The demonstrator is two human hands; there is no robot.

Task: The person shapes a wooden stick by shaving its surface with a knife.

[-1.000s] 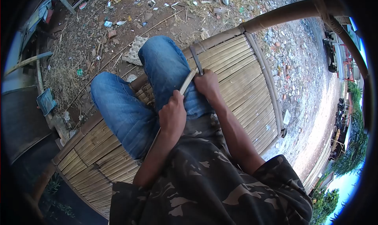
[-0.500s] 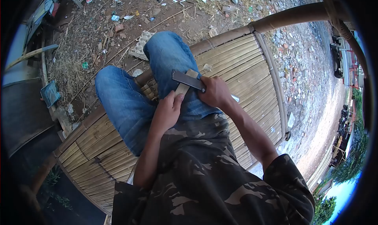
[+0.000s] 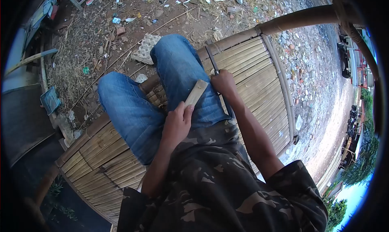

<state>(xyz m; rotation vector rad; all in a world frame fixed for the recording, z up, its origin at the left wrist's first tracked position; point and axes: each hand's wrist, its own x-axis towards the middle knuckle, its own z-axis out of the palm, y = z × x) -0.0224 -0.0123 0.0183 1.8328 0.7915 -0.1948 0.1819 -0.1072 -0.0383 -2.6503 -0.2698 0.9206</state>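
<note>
Stony, litter-strewn ground (image 3: 174, 27) spreads beyond the round brown front pole (image 3: 233, 38) of a slatted yellow-brown bamboo bench (image 3: 259, 90). On the bench, legs in faded blue jeans (image 3: 178, 65) reach out past that pole. Over the thigh nearer the right hand, the left hand (image 3: 177, 122) pinches a flat, pale wooden strip (image 3: 196, 93) between thumb and fingers, its free end angled towards the right hand. Just beside that end, the right hand (image 3: 223, 84) is closed around a dark, narrow metal blade (image 3: 212, 59), which points towards the front pole. Slats stretch from the right hand to the bench's side pole (image 3: 279, 74).
</note>
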